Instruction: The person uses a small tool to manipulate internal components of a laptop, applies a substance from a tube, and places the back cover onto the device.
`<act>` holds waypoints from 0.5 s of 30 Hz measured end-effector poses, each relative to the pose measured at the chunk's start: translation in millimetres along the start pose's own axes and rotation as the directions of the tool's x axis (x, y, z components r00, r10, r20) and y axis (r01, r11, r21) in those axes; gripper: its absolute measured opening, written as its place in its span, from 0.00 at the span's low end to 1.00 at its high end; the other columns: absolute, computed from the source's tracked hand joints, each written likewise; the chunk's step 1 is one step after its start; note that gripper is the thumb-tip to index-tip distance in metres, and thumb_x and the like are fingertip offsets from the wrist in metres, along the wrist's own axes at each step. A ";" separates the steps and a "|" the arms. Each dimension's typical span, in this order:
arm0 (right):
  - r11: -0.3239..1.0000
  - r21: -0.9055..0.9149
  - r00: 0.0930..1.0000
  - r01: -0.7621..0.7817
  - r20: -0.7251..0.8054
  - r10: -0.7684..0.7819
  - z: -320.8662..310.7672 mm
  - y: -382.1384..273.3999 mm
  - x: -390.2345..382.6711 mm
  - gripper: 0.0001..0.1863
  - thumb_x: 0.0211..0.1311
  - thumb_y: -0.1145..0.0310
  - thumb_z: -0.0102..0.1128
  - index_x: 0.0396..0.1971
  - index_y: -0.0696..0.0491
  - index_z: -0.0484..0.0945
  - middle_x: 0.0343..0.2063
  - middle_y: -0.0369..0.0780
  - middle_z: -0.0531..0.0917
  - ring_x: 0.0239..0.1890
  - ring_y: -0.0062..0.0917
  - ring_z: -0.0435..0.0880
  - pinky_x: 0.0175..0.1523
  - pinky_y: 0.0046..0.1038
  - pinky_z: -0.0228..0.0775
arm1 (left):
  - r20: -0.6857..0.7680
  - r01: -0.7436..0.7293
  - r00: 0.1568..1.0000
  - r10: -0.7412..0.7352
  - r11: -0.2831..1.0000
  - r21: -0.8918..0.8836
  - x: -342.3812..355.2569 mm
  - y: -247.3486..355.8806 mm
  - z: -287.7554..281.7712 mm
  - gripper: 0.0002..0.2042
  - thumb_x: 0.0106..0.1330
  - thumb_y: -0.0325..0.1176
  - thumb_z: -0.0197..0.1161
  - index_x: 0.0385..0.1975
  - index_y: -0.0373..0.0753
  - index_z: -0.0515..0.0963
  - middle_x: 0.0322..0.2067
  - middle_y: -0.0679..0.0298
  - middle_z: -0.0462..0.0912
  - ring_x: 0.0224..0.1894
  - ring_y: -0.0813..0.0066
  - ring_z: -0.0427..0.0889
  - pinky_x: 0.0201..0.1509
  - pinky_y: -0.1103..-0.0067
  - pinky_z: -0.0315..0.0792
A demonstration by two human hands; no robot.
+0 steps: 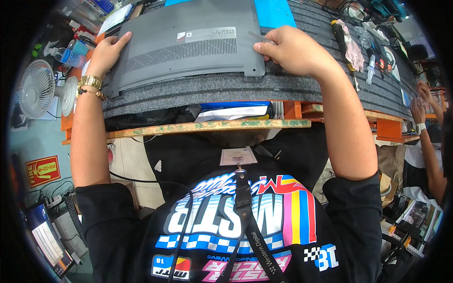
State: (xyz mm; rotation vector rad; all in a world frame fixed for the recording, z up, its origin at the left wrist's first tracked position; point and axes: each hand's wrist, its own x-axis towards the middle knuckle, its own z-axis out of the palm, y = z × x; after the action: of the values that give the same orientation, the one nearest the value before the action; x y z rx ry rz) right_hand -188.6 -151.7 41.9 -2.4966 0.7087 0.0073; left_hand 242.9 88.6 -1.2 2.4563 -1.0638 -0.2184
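On the grey-carpeted tabletop point(302, 92), the upturned grey plastic laptop point(184, 45) is steadied by the flat left hand point(104, 53), while right hand point(292, 49) fingers pinch a thin pry pick point(258, 37) that may slip and crack the cover edge.

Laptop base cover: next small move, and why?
Probably slide the thin pry tool in the right hand further along the grey laptop base cover right edge; the left hand steadies the opposite edge, and the cover looks seated.

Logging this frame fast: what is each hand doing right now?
Left hand: open, resting flat on the grey upturned laptop.
Right hand: closed, pinching a thin grey pry tool at the laptop's edge.
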 end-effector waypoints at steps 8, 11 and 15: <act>1.000 0.001 1.000 0.030 -0.001 -0.030 0.4 3.5 -0.1 0.25 0.79 0.51 0.66 0.42 0.63 0.91 0.34 0.54 0.91 0.40 0.48 0.92 0.53 0.45 0.82 | 0.005 -0.001 1.000 0.001 1.000 -0.003 -0.5 1.5 0.2 0.45 0.75 0.71 0.66 0.59 0.22 0.86 0.49 0.45 0.93 0.49 0.60 0.93 0.58 0.69 0.83; 1.000 -0.005 1.000 0.013 0.007 -0.013 0.7 2.9 -0.2 0.25 0.79 0.51 0.66 0.42 0.63 0.91 0.34 0.54 0.91 0.41 0.48 0.92 0.54 0.45 0.82 | 0.023 0.010 1.000 -0.010 1.000 -0.020 -1.4 4.5 0.1 0.44 0.75 0.70 0.66 0.59 0.22 0.86 0.49 0.44 0.93 0.50 0.60 0.93 0.58 0.69 0.83; 1.000 -0.005 1.000 0.004 0.011 -0.004 -1.1 -0.3 -1.4 0.25 0.80 0.51 0.66 0.42 0.62 0.91 0.35 0.54 0.92 0.42 0.47 0.92 0.54 0.45 0.82 | 0.025 0.015 1.000 -0.015 1.000 -0.009 -2.1 4.2 -1.0 0.45 0.75 0.70 0.66 0.60 0.21 0.86 0.50 0.43 0.93 0.51 0.59 0.93 0.60 0.68 0.82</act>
State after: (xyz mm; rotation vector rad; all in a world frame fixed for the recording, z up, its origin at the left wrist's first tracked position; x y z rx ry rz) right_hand -189.8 -151.4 43.2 -2.5009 0.6998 0.0212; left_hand 239.0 88.0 1.5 2.4602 -1.0528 -0.2581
